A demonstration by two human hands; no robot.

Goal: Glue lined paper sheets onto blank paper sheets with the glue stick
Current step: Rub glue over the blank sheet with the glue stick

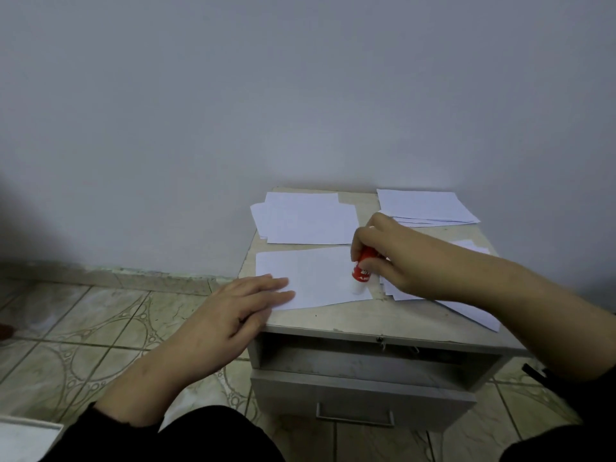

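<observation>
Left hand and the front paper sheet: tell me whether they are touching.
Touching. The head view shows the left hand lying flat with its straight fingers pressed on the near left corner of the front sheet, no gap visible.

The glue stick (364, 265) is red with small white print on its label. The sheet (316, 278) near the table's front edge is plain white, as are the stacks (310, 218) at the back edge; any ruling is too faint to tell. The table (366, 316) top is pale beige with dark specks, its drawer (360, 398) grey. The floor (100, 328) has cream tiles with curling ring patterns. The wall (266, 95) is flat bluish grey. The sleeves (83, 431) are black.
</observation>
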